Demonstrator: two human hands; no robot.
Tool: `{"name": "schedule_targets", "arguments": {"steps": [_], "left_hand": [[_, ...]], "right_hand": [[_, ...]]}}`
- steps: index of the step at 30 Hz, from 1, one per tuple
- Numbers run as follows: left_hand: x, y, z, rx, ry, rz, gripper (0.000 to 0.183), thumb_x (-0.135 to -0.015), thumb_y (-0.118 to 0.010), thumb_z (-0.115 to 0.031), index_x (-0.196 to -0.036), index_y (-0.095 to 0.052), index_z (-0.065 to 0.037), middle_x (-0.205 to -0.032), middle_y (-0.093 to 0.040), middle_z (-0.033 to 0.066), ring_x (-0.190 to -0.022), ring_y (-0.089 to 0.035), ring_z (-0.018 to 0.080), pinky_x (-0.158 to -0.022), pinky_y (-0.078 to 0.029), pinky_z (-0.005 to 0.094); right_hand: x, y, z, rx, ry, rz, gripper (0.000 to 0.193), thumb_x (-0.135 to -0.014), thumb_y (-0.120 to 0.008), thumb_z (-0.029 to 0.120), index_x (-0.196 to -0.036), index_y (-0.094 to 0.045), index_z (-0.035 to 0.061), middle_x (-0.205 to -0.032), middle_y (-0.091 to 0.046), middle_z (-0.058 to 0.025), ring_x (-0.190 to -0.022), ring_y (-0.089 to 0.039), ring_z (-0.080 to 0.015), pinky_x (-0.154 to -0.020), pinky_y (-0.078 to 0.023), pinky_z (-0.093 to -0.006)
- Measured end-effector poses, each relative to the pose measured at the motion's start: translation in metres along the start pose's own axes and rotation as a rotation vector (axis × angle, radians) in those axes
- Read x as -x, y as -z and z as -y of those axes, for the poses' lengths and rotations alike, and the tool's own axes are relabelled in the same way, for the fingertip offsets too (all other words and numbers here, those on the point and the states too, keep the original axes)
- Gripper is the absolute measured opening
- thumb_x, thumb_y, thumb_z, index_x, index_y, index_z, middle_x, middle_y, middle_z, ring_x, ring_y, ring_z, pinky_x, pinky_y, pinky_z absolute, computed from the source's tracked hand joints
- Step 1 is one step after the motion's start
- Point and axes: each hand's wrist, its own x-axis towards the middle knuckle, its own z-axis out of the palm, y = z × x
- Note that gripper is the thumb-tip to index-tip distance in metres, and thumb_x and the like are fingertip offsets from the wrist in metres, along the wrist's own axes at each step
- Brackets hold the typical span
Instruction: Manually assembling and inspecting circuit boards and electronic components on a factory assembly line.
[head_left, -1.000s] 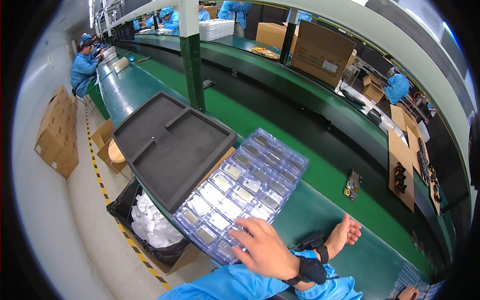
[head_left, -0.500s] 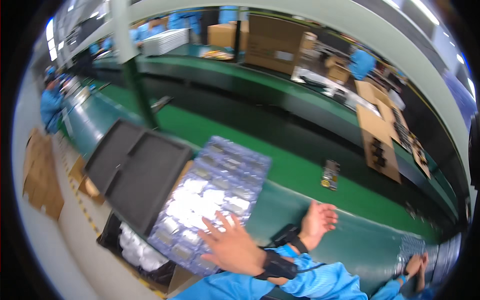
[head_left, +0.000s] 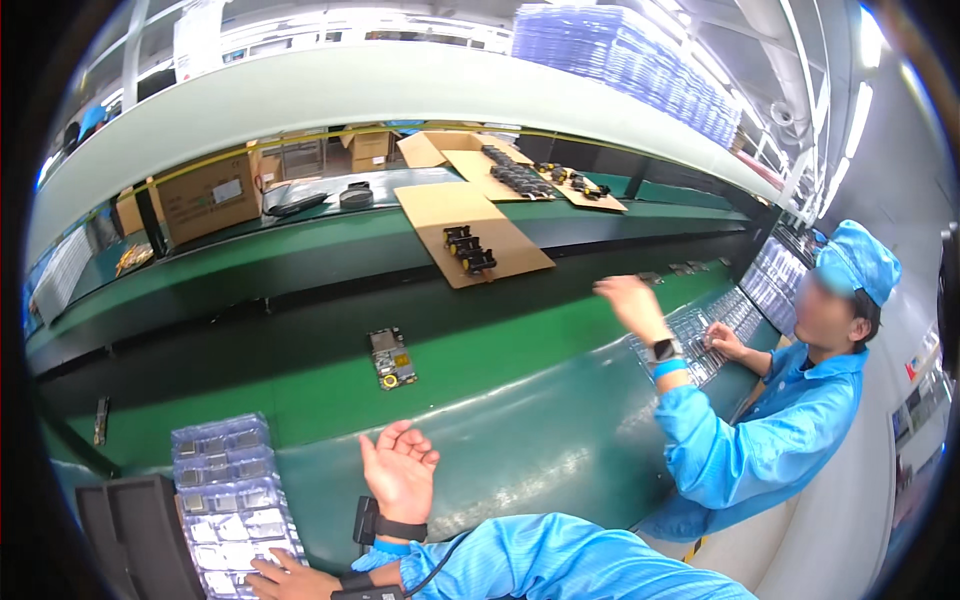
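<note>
My forearms cross. My right hand (head_left: pixel 290 578) lies at the left with spread fingers on the near part of a clear plastic blister tray (head_left: pixel 222 470). Its pockets hold several small grey rectangular parts. My left hand (head_left: pixel 400 475), to the right of the tray, hovers over the green bench with palm up, fingers loosely curled and apart, holding nothing. Black bands circle both wrists. A black divided tray (head_left: pixel 135 535) sits against the blister tray's left side. Beyond my left hand, a circuit board (head_left: pixel 390 358) with a round yellow part lies on the green belt (head_left: pixel 480 375).
At the right, a co-worker (head_left: pixel 770 400) in blue reaches over other clear trays (head_left: pixel 700 335). Across the belt, a cardboard sheet (head_left: pixel 475 235) carries several black parts. A small strip-like part (head_left: pixel 101 420) lies far left on the belt. A white shelf beam (head_left: pixel 330 85) spans overhead.
The view has swung right, bringing the co-worker fully in and shifting the trays to the lower left. My right hand stays on the blister tray; my left hand remains raised and empty.
</note>
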Motion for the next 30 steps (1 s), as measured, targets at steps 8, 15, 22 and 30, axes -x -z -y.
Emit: {"name": "schedule_targets", "arguments": {"steps": [8, 15, 22, 30], "left_hand": [[0.005, -0.005, -0.002, -0.061, -0.052, -0.041, 0.060, -0.102, -0.030, -0.059, -0.099, -0.056, -0.006, -0.079, -0.057, 0.0064, -0.073, -0.053, 0.0203, -0.068, -0.045, 0.0361], [-0.004, 0.008, 0.018, -0.384, -0.199, 0.034, 0.063, -0.104, -0.027, -0.056, -0.104, -0.055, 0.000, -0.083, -0.060, 0.0107, -0.076, -0.059, 0.0202, -0.072, -0.052, 0.0363], [-0.017, 0.027, 0.018, -0.318, -0.119, 0.093, 0.066, -0.103, -0.030, -0.059, -0.109, -0.056, 0.001, -0.086, -0.062, 0.0132, -0.078, -0.062, 0.0232, -0.076, -0.055, 0.0382], [0.008, 0.013, 0.015, -0.342, -0.181, 0.058, 0.061, -0.104, -0.030, -0.054, -0.108, -0.056, 0.001, -0.089, -0.062, 0.0113, -0.082, -0.061, 0.0209, -0.078, -0.052, 0.0346]], "right_hand": [[-0.014, 0.025, -0.007, -0.312, -0.034, -0.051, 0.038, -0.077, -0.060, 0.029, -0.105, -0.068, 0.0052, -0.112, -0.062, -0.0106, -0.105, -0.056, -0.0298, -0.091, -0.046, -0.0453], [0.015, 0.135, -0.049, -0.515, -0.306, -0.143, 0.023, -0.085, -0.066, 0.009, -0.107, -0.066, 0.0017, -0.119, -0.064, -0.0135, -0.114, -0.059, -0.0304, -0.099, -0.047, -0.0427], [0.103, 0.194, -0.088, -0.281, -0.415, -0.372, 0.017, -0.084, -0.072, 0.007, -0.100, -0.070, 0.0028, -0.091, -0.070, -0.0079, -0.081, -0.068, -0.0240, -0.076, -0.054, -0.0327], [0.134, 0.188, -0.110, -0.371, -0.617, -0.502, 0.017, -0.088, -0.070, 0.005, -0.104, -0.069, 0.0007, -0.089, -0.071, -0.0109, -0.069, -0.067, -0.0136, -0.063, -0.053, -0.0250]]}}
